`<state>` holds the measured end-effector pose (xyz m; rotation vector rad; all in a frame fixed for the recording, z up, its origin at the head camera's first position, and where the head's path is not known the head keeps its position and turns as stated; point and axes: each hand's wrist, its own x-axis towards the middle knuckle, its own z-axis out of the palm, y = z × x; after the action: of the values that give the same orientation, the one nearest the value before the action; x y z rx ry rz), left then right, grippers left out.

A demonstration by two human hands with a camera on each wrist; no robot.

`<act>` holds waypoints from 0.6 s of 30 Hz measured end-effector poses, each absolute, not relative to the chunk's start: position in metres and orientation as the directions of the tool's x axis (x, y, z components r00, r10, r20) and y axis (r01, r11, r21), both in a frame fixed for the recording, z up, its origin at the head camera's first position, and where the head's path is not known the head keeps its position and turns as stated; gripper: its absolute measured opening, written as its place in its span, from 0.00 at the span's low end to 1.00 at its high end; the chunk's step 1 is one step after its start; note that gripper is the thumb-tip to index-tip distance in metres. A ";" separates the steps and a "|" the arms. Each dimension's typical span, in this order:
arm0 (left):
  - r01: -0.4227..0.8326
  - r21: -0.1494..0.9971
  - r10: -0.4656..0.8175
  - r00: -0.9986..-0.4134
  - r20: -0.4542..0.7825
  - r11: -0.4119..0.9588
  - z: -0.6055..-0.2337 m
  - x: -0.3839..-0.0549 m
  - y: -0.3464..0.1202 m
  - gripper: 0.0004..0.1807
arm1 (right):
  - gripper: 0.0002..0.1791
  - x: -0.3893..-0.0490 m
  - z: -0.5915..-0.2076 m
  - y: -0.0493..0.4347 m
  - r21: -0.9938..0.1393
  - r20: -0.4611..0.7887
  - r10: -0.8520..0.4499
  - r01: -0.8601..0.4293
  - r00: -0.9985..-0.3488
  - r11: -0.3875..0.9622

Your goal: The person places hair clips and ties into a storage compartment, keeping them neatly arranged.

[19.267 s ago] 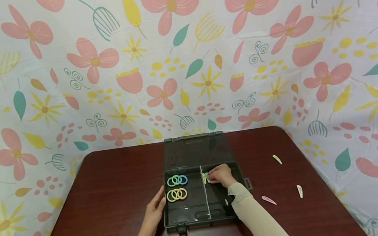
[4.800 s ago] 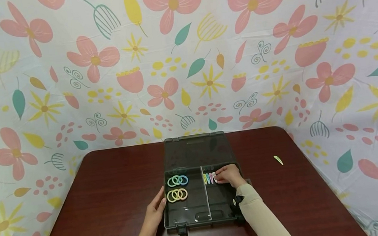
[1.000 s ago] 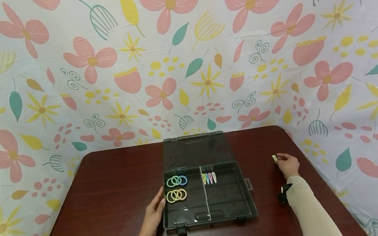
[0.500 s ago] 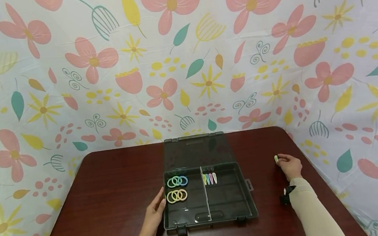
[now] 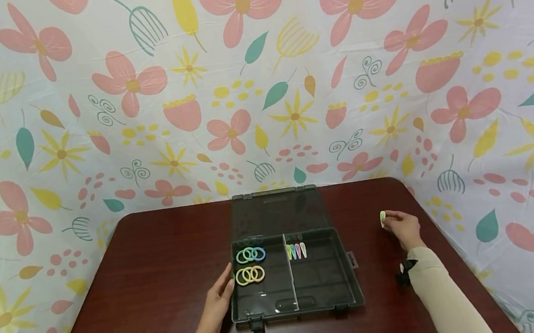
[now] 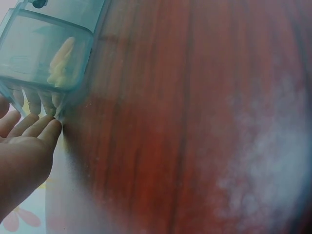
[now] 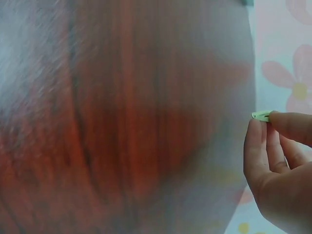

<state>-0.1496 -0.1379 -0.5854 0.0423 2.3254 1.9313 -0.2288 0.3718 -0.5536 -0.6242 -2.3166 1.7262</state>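
Observation:
My right hand (image 5: 404, 229) pinches a light green snap hair clip (image 5: 383, 218) between thumb and fingertips, over the table's right side. In the right wrist view the hair clip (image 7: 262, 116) sits upheld at the fingertips. The dark see-through case (image 5: 318, 286) lies with its lid (image 5: 277, 214) folded back. My left hand (image 5: 215, 306) rests with relaxed fingers against the case's left wall; the left wrist view shows its fingertips touching that wall. Yellow, blue, pink and white hair clips (image 5: 297, 250) stand in a row in the right compartment, by the divider (image 5: 290, 278).
In the left compartment lie overlapping rings: a green-to-blue row (image 5: 250, 254) above a yellow-to-pink row (image 5: 250, 275). Latches (image 5: 257, 326) stick out from the case's front edge. The brown table (image 5: 162, 286) is backed by a flower-print cloth (image 5: 138, 147).
Since the first frame, pink and white clips have gone from the table into the row. My right hand has just raised the green clip off the table; the left hand has stayed put.

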 end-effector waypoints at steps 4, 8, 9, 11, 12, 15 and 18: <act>-0.064 0.981 0.089 -0.993 -0.081 0.183 -0.585 -0.150 -0.138 0.28 | 0.23 -0.231 -0.545 0.365 -0.957 -0.085 0.387 0.184 -0.918 0.226; -0.070 0.981 0.097 -0.991 -0.089 0.181 -0.586 -0.151 -0.138 0.28 | 0.23 -0.231 -0.535 0.358 -0.954 -0.066 0.312 0.152 -0.948 0.259; -0.070 0.981 0.098 -0.991 -0.089 0.179 -0.586 -0.151 -0.138 0.28 | 0.23 -0.231 -0.533 0.356 -0.953 -0.062 0.295 0.144 -0.954 0.266; -0.065 0.983 0.101 -0.991 -0.084 0.173 -0.586 -0.151 -0.138 0.28 | 0.24 -0.231 -0.528 0.351 -0.955 -0.053 0.262 0.125 -0.964 0.267; -0.068 0.983 0.098 -0.991 -0.086 0.170 -0.586 -0.151 -0.138 0.28 | 0.24 -0.231 -0.526 0.349 -0.958 -0.048 0.248 0.115 -0.968 0.263; -0.072 0.982 0.097 -0.991 -0.090 0.172 -0.586 -0.151 -0.138 0.28 | 0.23 -0.230 -0.519 0.342 -0.967 -0.036 0.211 0.087 -0.977 0.239; -0.081 0.981 0.094 -0.991 -0.099 0.178 -0.587 -0.151 -0.138 0.28 | 0.23 -0.230 -0.513 0.335 -0.974 -0.029 0.170 0.066 -0.985 0.218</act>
<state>-0.1507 -0.1384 -0.5871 0.0131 2.3019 1.9311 -0.2296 0.3351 -0.5133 -0.2313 -2.3852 1.8999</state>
